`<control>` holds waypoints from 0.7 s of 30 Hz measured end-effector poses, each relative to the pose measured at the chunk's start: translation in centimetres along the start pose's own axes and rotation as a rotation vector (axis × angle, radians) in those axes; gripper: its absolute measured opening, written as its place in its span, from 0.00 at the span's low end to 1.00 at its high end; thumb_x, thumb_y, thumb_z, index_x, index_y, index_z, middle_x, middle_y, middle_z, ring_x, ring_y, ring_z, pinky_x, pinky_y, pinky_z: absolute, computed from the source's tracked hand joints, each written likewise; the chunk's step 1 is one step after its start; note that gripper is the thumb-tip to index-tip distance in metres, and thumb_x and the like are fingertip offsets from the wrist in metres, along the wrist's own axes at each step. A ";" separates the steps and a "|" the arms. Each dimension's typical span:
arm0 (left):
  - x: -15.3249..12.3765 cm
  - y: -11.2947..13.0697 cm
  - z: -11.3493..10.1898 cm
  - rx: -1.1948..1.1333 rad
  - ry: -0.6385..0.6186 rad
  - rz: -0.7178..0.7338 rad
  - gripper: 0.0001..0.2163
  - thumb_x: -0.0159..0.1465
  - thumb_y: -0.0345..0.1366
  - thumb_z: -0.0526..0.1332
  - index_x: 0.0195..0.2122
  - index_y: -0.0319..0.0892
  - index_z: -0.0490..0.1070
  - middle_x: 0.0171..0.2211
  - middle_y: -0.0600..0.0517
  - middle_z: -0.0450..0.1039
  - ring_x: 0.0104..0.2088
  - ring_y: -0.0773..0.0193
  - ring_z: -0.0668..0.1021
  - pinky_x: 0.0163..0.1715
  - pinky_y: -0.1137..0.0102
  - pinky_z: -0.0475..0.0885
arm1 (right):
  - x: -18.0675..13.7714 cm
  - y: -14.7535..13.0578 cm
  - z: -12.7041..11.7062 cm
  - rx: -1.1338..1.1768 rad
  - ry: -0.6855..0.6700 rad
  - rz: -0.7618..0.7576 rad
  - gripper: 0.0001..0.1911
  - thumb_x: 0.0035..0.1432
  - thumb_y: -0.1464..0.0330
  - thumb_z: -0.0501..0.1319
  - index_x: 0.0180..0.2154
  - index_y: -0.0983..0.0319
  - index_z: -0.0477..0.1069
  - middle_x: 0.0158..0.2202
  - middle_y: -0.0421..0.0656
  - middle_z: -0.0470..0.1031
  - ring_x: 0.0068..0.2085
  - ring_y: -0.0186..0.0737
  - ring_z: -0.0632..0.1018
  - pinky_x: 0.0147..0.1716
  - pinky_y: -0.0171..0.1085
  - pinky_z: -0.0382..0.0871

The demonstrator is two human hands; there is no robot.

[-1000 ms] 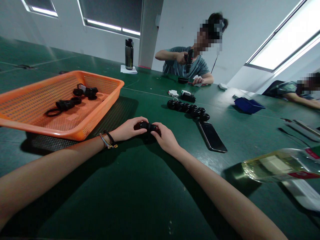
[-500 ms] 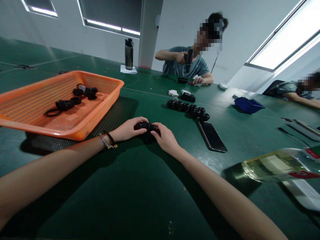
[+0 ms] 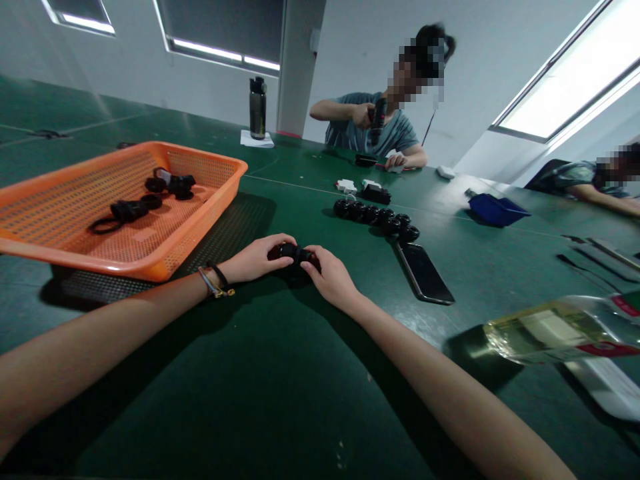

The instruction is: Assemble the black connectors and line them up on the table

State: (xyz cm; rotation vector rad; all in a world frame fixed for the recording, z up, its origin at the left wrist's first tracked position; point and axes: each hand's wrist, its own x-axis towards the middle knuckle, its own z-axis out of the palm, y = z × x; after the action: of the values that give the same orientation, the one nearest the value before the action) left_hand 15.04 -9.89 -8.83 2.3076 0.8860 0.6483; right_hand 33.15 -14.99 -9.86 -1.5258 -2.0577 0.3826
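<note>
Both my hands meet over the green table (image 3: 280, 373), gripping one small black plastic fitting (image 3: 295, 253) between them. My left hand (image 3: 255, 259), with bracelets on its wrist, is closed on the fitting's left end. My right hand (image 3: 331, 273) is closed on its right end. Beyond them lies a row of several black fittings (image 3: 377, 219). The orange mesh tray (image 3: 200, 233) at the left holds a few more black parts (image 3: 131, 211).
A black phone (image 3: 425, 273) lies right of my hands. A clear bottle of yellowish liquid (image 3: 555, 330) lies at the far right. A blue bin (image 3: 495, 210), a dark water bottle (image 3: 258, 108), and two other people sit across and at the right.
</note>
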 end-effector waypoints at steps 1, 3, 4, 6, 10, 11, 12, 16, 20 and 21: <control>0.0 0.0 0.0 0.003 -0.002 0.001 0.17 0.57 0.41 0.55 0.45 0.40 0.64 0.42 0.49 0.70 0.40 0.60 0.72 0.42 0.67 0.66 | 0.0 0.1 0.1 -0.001 0.007 -0.009 0.12 0.57 0.70 0.54 0.44 0.65 0.64 0.36 0.45 0.70 0.36 0.37 0.70 0.37 0.37 0.64; 0.0 0.0 0.0 0.012 -0.005 0.005 0.17 0.57 0.41 0.56 0.45 0.40 0.64 0.42 0.49 0.70 0.40 0.60 0.72 0.43 0.67 0.66 | -0.1 0.1 0.1 -0.005 0.017 -0.019 0.12 0.56 0.70 0.54 0.43 0.65 0.64 0.35 0.45 0.70 0.35 0.37 0.70 0.36 0.37 0.64; -0.1 0.0 0.0 0.016 -0.007 0.009 0.17 0.57 0.41 0.56 0.45 0.40 0.64 0.42 0.49 0.70 0.40 0.60 0.72 0.43 0.67 0.66 | -0.1 0.2 0.2 -0.008 0.020 -0.024 0.12 0.56 0.70 0.54 0.43 0.65 0.64 0.35 0.45 0.70 0.35 0.37 0.70 0.36 0.38 0.64; -0.1 0.0 0.0 0.022 -0.010 0.015 0.16 0.57 0.41 0.56 0.45 0.40 0.64 0.43 0.49 0.69 0.41 0.60 0.72 0.44 0.66 0.66 | -0.1 0.2 0.2 -0.013 0.021 -0.030 0.13 0.54 0.70 0.56 0.44 0.65 0.64 0.34 0.44 0.70 0.35 0.37 0.70 0.35 0.37 0.64; -0.1 0.1 0.0 0.023 -0.011 0.010 0.16 0.57 0.41 0.56 0.45 0.41 0.64 0.43 0.49 0.69 0.41 0.60 0.72 0.44 0.66 0.66 | -0.2 0.1 0.2 -0.022 0.021 -0.026 0.15 0.52 0.72 0.58 0.44 0.64 0.63 0.35 0.44 0.70 0.34 0.37 0.70 0.36 0.38 0.64; 0.0 0.1 0.0 0.022 -0.010 0.008 0.16 0.57 0.41 0.56 0.45 0.41 0.64 0.43 0.49 0.69 0.41 0.60 0.72 0.44 0.66 0.66 | -0.2 0.1 0.2 -0.023 0.020 -0.024 0.15 0.52 0.72 0.57 0.44 0.64 0.63 0.35 0.44 0.69 0.35 0.37 0.70 0.36 0.38 0.64; 0.0 0.1 0.0 0.021 -0.010 0.007 0.16 0.57 0.41 0.56 0.45 0.41 0.64 0.43 0.49 0.69 0.41 0.60 0.72 0.44 0.66 0.66 | -0.1 0.1 0.1 -0.024 0.018 -0.022 0.15 0.53 0.72 0.57 0.44 0.64 0.63 0.35 0.44 0.69 0.35 0.37 0.70 0.36 0.38 0.64; 0.0 0.1 0.0 0.015 -0.013 -0.001 0.16 0.57 0.42 0.55 0.45 0.41 0.64 0.43 0.49 0.69 0.41 0.60 0.72 0.44 0.66 0.66 | -0.2 0.0 0.1 -0.026 0.006 -0.019 0.14 0.54 0.71 0.56 0.44 0.64 0.63 0.36 0.45 0.69 0.36 0.37 0.70 0.37 0.39 0.64; 0.0 0.2 0.0 0.007 -0.016 -0.006 0.16 0.57 0.42 0.55 0.45 0.41 0.64 0.43 0.49 0.69 0.41 0.60 0.72 0.44 0.66 0.66 | -0.2 0.0 0.0 -0.022 -0.002 -0.015 0.13 0.56 0.70 0.55 0.44 0.64 0.63 0.35 0.45 0.69 0.35 0.37 0.70 0.37 0.39 0.64; 0.0 0.2 0.0 0.006 -0.017 -0.006 0.17 0.57 0.42 0.55 0.45 0.41 0.64 0.43 0.49 0.69 0.41 0.60 0.72 0.44 0.66 0.66 | -0.2 0.0 0.0 -0.023 -0.001 -0.015 0.13 0.56 0.70 0.55 0.44 0.64 0.63 0.36 0.45 0.69 0.35 0.37 0.70 0.37 0.39 0.64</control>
State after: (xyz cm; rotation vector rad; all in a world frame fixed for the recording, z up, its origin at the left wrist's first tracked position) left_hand 15.09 -10.03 -8.68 2.3112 0.8879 0.6232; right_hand 33.18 -15.18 -9.90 -1.5232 -2.0798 0.3555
